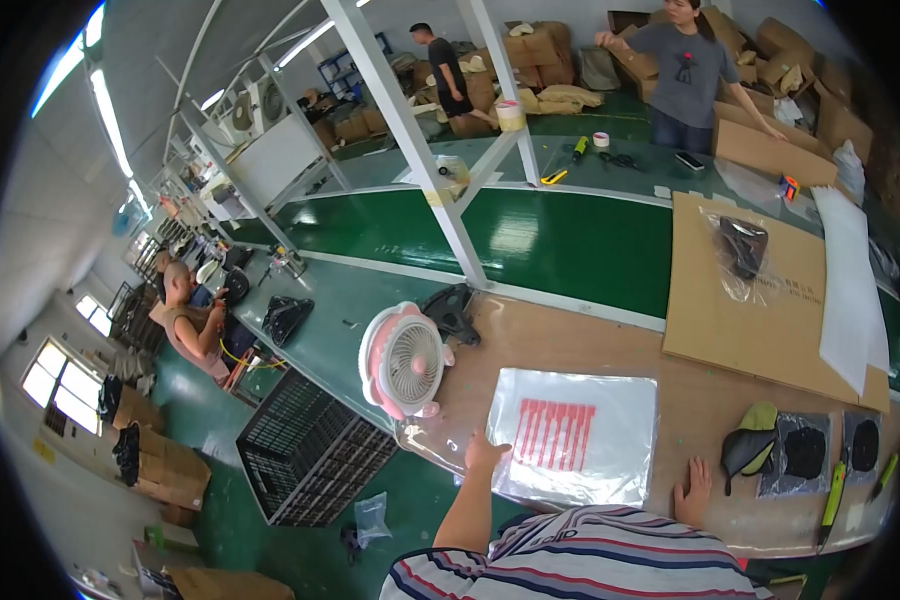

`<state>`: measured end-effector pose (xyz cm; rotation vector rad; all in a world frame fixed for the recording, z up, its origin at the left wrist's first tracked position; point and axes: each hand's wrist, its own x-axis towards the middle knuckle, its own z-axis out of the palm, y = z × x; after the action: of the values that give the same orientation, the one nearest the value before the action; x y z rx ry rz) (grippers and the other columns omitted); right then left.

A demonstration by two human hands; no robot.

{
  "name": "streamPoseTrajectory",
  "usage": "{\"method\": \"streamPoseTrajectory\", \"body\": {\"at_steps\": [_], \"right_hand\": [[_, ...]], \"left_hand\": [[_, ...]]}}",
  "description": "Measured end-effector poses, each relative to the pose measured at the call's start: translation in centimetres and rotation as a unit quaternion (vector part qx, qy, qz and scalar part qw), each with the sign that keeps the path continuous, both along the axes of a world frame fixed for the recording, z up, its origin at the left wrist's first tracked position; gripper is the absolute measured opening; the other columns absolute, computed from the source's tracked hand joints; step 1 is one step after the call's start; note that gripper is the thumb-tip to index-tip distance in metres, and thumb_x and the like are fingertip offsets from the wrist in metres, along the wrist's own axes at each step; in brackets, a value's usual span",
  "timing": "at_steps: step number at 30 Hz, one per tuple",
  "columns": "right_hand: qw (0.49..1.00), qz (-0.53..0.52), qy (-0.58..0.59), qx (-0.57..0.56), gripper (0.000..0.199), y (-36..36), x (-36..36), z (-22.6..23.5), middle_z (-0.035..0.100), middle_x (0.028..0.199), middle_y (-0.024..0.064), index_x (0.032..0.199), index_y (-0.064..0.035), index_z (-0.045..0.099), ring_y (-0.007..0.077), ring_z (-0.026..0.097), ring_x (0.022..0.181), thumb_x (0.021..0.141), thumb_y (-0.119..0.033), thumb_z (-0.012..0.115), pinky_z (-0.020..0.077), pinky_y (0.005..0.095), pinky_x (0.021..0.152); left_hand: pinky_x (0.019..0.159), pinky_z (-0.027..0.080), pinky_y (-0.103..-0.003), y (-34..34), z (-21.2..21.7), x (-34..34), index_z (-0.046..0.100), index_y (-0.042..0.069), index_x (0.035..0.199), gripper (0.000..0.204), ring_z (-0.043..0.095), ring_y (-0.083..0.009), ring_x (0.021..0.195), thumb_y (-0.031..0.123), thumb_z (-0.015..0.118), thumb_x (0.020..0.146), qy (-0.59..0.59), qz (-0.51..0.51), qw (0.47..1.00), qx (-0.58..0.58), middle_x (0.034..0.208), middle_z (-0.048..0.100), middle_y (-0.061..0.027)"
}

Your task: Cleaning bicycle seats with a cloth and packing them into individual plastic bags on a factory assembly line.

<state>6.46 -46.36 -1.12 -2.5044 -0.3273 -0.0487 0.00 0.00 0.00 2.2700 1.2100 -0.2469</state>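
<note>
A: Where is the clear plastic bag (573,433) found?

B: Flat on the bench (700,395), just beside the pink fan (403,362). Its near left corner is touched by the left hand (484,454), fingers loosely curled, nothing gripped.

A: And the right hand (692,492)?

B: Laid flat, fingers spread, beside the bag's right edge. The bag is best smoothed with both palms kept low.

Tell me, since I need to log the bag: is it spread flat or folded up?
Spread flat: the clear bag lies open-faced on the table, left hand at its corner.
</note>
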Motion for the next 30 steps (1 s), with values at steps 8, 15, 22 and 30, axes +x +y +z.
{"method": "streamPoseTrajectory", "body": {"at_steps": [8,15,22,30], "right_hand": [[1.0,0.002,-0.012,-0.001,0.059,-0.1,-0.2,0.7,0.041,0.136,0.016,0.13,-0.0031,0.042,0.0356,0.03,0.13,0.074,-0.012,0.055,0.0209,0.0467,0.108],[1.0,-0.006,-0.024,-0.007,0.058,0.3,-0.1,0.6,0.043,0.135,0.0153,0.129,-0.0032,0.044,0.0356,0.032,0.129,0.073,-0.012,0.055,0.0224,0.0458,0.107],[0.999,-0.025,-0.024,0.007,0.057,0.4,0.0,0.8,0.044,0.133,0.0153,0.127,-0.0034,0.045,0.035,0.034,0.128,0.073,-0.016,0.057,0.0243,0.0458,0.106],[0.999,-0.019,-0.03,0.023,0.058,0.3,0.4,0.6,0.044,0.134,0.0149,0.127,-0.005,0.046,0.0345,0.034,0.128,0.072,-0.019,0.058,0.0241,0.0466,0.107]], "left_hand": [[0.089,0.046,-0.041,-0.6,-0.3,-0.5,0.037,0.0,0.127,0.092,0.054,-0.0365,0.108,0.042,0.082,0.058,-0.039,0.003,0.999,0.034,0.119,0.052,-0.0239],[0.087,0.046,-0.041,-0.3,-0.9,-0.6,0.045,0.0,0.12,0.082,0.055,-0.0365,0.105,0.035,0.083,0.057,-0.079,0.012,0.995,0.052,0.114,0.055,-0.0241],[0.088,0.046,-0.043,0.9,-3.4,-1.1,0.043,-0.001,0.123,0.089,0.054,-0.0372,0.107,0.038,0.084,0.055,-0.117,-0.017,0.99,0.074,0.119,0.053,-0.0228],[0.088,0.045,-0.043,0.0,-0.8,-0.5,0.045,-0.001,0.117,0.082,0.053,-0.0391,0.105,0.033,0.085,0.053,-0.098,-0.003,0.994,0.039,0.115,0.053,-0.0255]]}}
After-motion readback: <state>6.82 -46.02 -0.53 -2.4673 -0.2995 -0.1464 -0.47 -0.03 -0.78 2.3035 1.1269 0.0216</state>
